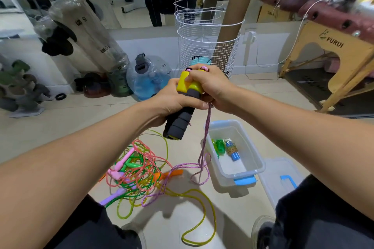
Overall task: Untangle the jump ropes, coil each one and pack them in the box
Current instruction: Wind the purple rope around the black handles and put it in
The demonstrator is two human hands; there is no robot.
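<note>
White wire basket (208,46) stands on the tiled floor by the mirror wall, with a cardboard tube (232,26) leaning inside it. Blue translucent water jug (148,78) sits left of basket. Wooden folding table marked "FURUI" (332,56) at right; dumbbell rack (18,89) at far left.

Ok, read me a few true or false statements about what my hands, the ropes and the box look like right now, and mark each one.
1. Both hands hold the yellow and black handles. True: left hand and right hand grip them.
2. The clear box is empty. False: two bundled ropes, green and blue, lie inside.
3. A pink cord hangs from the hands. True.
4. The rope tangle lies inside the box. False: it is on the floor, left of the box.
5. The lid is on the box. False: the box is open.
</note>
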